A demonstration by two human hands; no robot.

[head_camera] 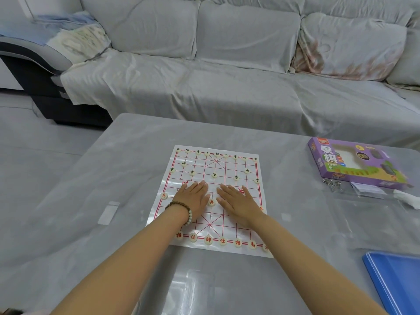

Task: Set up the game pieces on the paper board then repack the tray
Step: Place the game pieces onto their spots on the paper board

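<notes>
Both hands, left hand (193, 197) and right hand (236, 201), lie flat and open on the paper board (229, 246); lift them gently so the pieces (211, 202) stay put.

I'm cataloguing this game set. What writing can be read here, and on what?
"象棋", "XIANG QI": purple box.
"相", "仕", "帥", "仕", "相", "馬": near row of red pieces, left to right.
"兵": red piece at the paper board's left edge, and one mid-board.
Far dark pieces, the board's half-covered print, the box's small print: too blurred.
</notes>
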